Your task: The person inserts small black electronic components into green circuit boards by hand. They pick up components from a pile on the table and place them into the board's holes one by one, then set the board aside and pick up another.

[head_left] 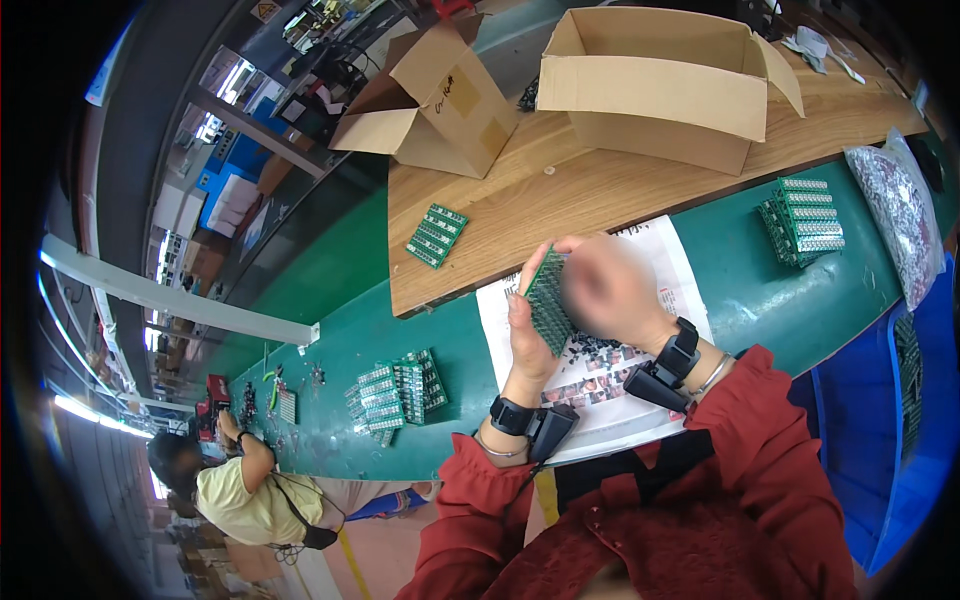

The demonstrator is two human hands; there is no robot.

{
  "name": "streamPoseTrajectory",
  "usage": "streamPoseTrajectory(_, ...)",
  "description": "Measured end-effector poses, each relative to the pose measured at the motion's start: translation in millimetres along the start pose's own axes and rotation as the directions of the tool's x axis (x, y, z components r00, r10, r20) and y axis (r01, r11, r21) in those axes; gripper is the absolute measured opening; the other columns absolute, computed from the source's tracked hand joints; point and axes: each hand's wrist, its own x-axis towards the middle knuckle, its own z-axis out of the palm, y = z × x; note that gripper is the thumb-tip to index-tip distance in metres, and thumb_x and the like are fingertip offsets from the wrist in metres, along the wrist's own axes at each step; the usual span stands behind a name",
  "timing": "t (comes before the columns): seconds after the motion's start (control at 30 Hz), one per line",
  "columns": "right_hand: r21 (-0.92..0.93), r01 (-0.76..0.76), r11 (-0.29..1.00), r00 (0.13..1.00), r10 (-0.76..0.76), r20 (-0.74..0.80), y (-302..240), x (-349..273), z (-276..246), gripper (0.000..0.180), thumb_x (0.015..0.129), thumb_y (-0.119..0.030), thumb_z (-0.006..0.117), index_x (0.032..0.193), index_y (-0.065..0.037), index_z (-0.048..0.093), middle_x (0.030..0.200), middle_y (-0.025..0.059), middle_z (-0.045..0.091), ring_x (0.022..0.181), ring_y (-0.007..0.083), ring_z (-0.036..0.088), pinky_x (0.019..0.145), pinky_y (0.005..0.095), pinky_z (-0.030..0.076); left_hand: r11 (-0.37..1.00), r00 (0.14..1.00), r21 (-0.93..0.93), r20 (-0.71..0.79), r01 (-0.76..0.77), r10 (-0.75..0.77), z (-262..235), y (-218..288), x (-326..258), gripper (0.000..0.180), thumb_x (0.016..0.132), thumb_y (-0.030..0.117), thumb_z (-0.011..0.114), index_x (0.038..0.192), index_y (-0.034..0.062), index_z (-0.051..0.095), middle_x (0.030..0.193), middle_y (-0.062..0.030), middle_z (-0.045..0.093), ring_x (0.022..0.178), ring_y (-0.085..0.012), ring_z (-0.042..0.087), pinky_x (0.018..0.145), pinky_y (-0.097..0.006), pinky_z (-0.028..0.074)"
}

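My left hand (528, 345) grips a green circuit board panel (548, 308) by its side, holding it tilted up above a printed sheet of paper (690, 290). Rows of small parts cover the panel's face. Close against its right side is my right hand (640, 305); a blur hides its fingers, so I cannot make out what they hold. Beneath my hands a heap of small black parts (590, 350) lies on the paper.
Stacked green boards stand left (395, 395) and right (803, 220); another board (437, 235) rests on the wooden top (520, 200). Behind are two open cartons (650, 95) (450, 110). Right are a filled plastic bag (895, 215) and blue bin (850, 430). Left, a person (260, 490) works.
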Motion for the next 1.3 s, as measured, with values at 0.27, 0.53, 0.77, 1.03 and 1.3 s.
streamPoseTrajectory(0.27, -0.007, -0.081, 0.997, 0.994, 0.081, 0.08, 1.4, -2.7, 3.3, 0.049, 0.075, 0.008, 0.06, 0.121, -0.008, 0.053, 0.082, 0.0067, 0.059, 0.073, 0.0143, 0.059, 0.059, 0.0256, 0.049, 0.986, 0.996, -0.167, -0.089, 0.008, -0.023, -1.8, 4.5, 4.0, 0.088, 0.084, 0.071, 0.034, 0.141, 0.0029, 0.029, 0.128, -0.0138, 0.047, 0.115, -0.0245, 0.048, 0.1, -0.037, 0.036)
streamPoseTrajectory(0.53, -0.061, 0.039, 0.997, 0.999, -0.037, 0.035, -0.2, -1.8, 2.1, 0.05, 0.073, 0.009, 0.059, 0.12, -0.008, 0.053, 0.079, 0.0065, 0.056, 0.066, 0.0145, 0.056, 0.057, 0.0264, 0.047, 0.998, 0.998, 0.061, -0.058, -0.034, 0.037, 4.0, 5.4, 2.0, 0.096, 0.078, 0.075, 0.04, 0.136, -0.0011, 0.035, 0.127, -0.0136, 0.05, 0.118, -0.0237, 0.047, 0.101, -0.036, 0.036)
streamPoseTrajectory(0.77, 0.012, -0.038, 0.999, 0.999, 0.038, 0.019, -0.9, -0.8, 5.5, 0.049, 0.072, 0.01, 0.059, 0.118, -0.006, 0.054, 0.081, 0.0066, 0.056, 0.066, 0.0146, 0.056, 0.057, 0.0259, 0.048, 0.999, 0.993, 0.033, -0.106, -0.04, 0.043, 0.6, 3.5, 2.2, 0.096, 0.079, 0.074, 0.041, 0.137, -0.0012, 0.035, 0.125, -0.0139, 0.051, 0.115, -0.0235, 0.05, 0.1, -0.036, 0.038)
streamPoseTrajectory(1.03, 0.042, -0.08, 0.996, 0.997, 0.079, 0.015, -1.7, -2.4, 2.8, 0.053, 0.074, 0.004, 0.06, 0.124, -0.01, 0.051, 0.079, 0.0077, 0.058, 0.071, 0.0225, 0.06, 0.063, 0.0342, 0.05, 0.987, 0.99, -0.149, -0.133, -0.061, 0.041, -7.2, 5.7, 8.5, 0.089, 0.083, 0.071, 0.035, 0.137, 0.0001, 0.034, 0.114, -0.0123, 0.054, 0.108, -0.0237, 0.052, 0.096, -0.036, 0.04)
streamPoseTrajectory(1.3, -0.033, -0.111, 0.993, 0.99, 0.113, 0.088, 4.7, -7.2, 8.8, 0.051, 0.075, 0.004, 0.062, 0.122, -0.009, 0.051, 0.077, 0.0084, 0.059, 0.069, 0.0209, 0.06, 0.061, 0.0321, 0.05, 0.99, 0.985, -0.133, -0.17, -0.047, 0.024, -1.9, 4.3, 7.1, 0.09, 0.083, 0.072, 0.034, 0.133, -0.0031, 0.041, 0.126, -0.0141, 0.051, 0.118, -0.0246, 0.048, 0.102, -0.037, 0.035)
